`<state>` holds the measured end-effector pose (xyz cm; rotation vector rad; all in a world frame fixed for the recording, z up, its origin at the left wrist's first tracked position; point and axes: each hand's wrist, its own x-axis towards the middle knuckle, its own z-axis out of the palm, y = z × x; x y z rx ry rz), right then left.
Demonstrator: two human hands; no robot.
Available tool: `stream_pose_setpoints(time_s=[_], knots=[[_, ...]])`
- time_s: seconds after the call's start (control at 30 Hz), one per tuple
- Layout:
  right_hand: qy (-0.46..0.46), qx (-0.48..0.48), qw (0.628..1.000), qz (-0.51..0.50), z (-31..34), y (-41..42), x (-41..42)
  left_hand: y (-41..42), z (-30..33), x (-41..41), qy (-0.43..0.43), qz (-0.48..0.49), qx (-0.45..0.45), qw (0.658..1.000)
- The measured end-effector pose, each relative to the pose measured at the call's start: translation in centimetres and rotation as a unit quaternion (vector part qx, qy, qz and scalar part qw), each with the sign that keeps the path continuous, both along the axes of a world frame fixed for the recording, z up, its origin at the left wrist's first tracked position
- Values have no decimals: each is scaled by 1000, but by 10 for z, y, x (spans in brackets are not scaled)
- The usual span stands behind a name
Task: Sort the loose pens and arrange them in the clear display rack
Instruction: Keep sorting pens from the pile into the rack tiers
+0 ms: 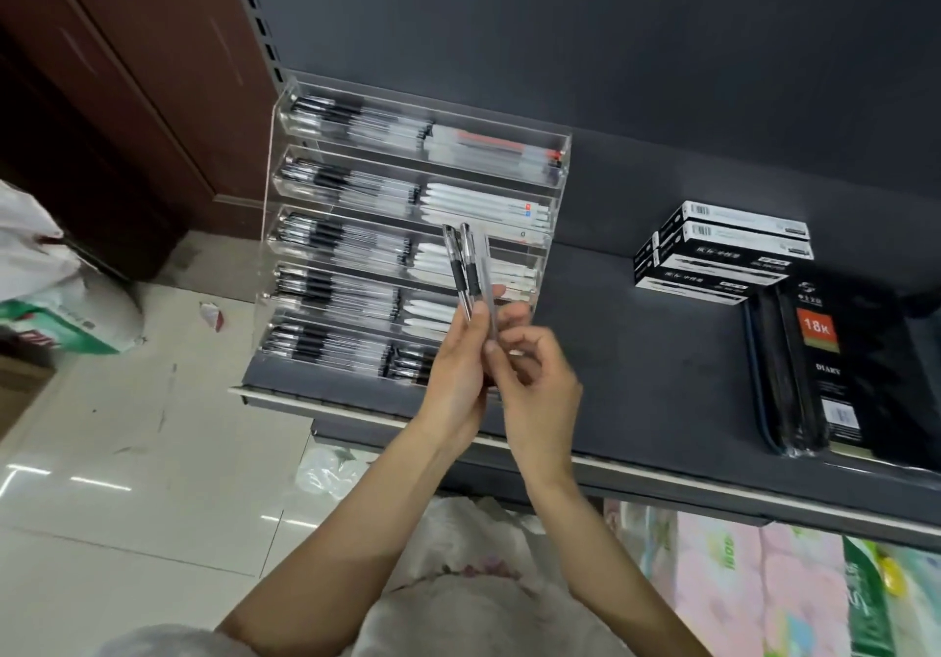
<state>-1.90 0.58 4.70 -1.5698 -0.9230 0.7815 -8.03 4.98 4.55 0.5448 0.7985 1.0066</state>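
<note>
A clear tiered display rack (552, 175) stands on the dark shelf, its rows filled with black-grip pens on the left and white pens on the right. In front of its lower right rows, my left hand (455, 376) grips a small bunch of clear pens with black grips (464, 269), tips pointing up toward the rack. My right hand (534, 376) is beside it, fingers curled and pinching the pens' lower part. The pens' lower ends are hidden behind my fingers.
Stacked black-and-white pen boxes (723, 249) lie right of the rack. A wrapped black diary (835, 366) lies further right on the shelf (662, 351). Bags (56, 300) sit on the tiled floor at left; packaged goods fill the lower shelf.
</note>
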Motion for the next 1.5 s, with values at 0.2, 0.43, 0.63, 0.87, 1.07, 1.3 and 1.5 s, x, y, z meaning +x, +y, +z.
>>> stream_pose_setpoints(time_s=[0.2, 0.43, 0.63, 0.87, 1.07, 1.3, 1.5], knots=[[-33, -80, 990, 109, -3, 0, 0, -4, -1, -11, 45, 2, 27, 999], [29, -48, 986, 154, 4, 6, -2, -6, 0, -31, 122, -8, 39, 992], [71, -88, 959, 261, 5, 20, 5, 5, -7, -85, 153, -2, 9, 988], [34, -140, 952, 271, -3, 28, -23, 12, -20, -125, 173, -13, 6, 985], [-121, -129, 963, 202, -6, 38, -45, 31, -24, -143, 164, -54, 8, 985], [-238, -65, 962, 117, 11, 55, -42, 62, -14, -141, 190, -87, 58, 976], [-412, 27, 911, 11, 58, 115, 34, 90, -2, -137, 181, -68, 58, 979]])
